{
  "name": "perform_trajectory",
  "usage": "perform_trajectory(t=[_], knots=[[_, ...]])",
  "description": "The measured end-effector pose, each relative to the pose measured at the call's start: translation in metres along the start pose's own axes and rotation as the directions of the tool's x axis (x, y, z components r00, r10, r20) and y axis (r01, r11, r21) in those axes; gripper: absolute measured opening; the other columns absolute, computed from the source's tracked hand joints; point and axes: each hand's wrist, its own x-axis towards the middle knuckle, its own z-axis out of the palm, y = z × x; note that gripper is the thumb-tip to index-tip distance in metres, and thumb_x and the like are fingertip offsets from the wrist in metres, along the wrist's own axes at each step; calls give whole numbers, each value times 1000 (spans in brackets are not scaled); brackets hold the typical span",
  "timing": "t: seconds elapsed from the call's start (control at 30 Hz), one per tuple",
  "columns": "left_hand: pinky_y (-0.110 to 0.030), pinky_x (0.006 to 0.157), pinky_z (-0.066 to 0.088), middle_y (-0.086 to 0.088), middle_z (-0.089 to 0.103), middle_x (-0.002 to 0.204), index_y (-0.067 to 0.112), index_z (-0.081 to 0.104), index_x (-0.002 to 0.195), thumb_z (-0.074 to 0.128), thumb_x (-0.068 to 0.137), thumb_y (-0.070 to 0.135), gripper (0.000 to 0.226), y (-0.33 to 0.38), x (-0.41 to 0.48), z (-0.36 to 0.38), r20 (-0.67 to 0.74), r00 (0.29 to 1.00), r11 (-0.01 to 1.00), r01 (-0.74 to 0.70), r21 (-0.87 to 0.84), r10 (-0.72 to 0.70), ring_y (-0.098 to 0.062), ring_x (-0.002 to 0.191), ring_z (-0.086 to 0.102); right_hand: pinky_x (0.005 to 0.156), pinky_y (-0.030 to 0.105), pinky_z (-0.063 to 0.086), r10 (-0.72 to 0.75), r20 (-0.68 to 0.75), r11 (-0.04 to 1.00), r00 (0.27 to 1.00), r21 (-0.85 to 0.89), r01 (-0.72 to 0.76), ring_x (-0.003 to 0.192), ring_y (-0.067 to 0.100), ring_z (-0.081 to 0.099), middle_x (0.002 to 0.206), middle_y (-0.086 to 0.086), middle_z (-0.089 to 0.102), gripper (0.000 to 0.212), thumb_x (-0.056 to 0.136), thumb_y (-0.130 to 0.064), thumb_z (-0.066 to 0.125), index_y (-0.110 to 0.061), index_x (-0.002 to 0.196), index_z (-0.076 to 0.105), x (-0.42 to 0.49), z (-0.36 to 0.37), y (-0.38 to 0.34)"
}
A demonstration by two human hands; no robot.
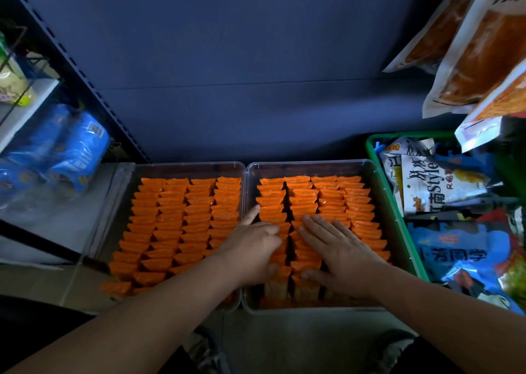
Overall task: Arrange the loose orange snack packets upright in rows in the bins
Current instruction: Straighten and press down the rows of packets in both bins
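Orange packets (330, 194) are running near-to-far in the right bin (313, 163); left hand (250, 248) is curling over the leftmost row, can't tell if it's gripping, and right hand (341, 251) is pressing flat just beside it.

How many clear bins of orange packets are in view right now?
2, side by side. The left bin is nearer the blue bags; the right bin lies beside the green basket, with the left hand and right hand on its orange packets. No more show.
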Motion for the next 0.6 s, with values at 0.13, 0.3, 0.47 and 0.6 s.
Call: perform_trajectory(t=[0.13,0.3,0.47,0.6], knots=[[-39,126,-16,1,59,138,16,70,119,65,97,42,35,-10,-10,-8,-72,997,998,17,-58,-21,-18,146,41,126,37,-4,34,-31,999,999,13,-34,161,17,-1,175,-1,3,93,90,-78,14,-26,166,14,-2,-19,-11],[-47,130,-7,-6,49,155,16,65,130,60,99,47,45,-20,-6,-17,-63,995,996,80,41,-78,-22,156,26,129,39,11,150,-56,985,987,94,-144,160,18,8,173,-1,15,73,104,-62,42,-26,164,24,1,-40,-16],[-47,130,-6,-4,36,166,17,57,144,50,105,38,45,-40,29,-17,-33,995,987,98,127,-94,-19,159,17,130,41,4,211,-49,976,976,60,-208,161,17,-2,175,-1,2,69,108,-56,31,-25,166,10,16,-38,5],[-48,129,-10,-3,28,170,17,53,149,48,103,21,47,-50,48,-15,6,997,988,76,137,-77,-15,160,14,131,43,-4,254,-33,967,967,44,-253,160,16,-13,174,-1,-12,69,110,-53,24,-23,167,-2,31,-34,20]])
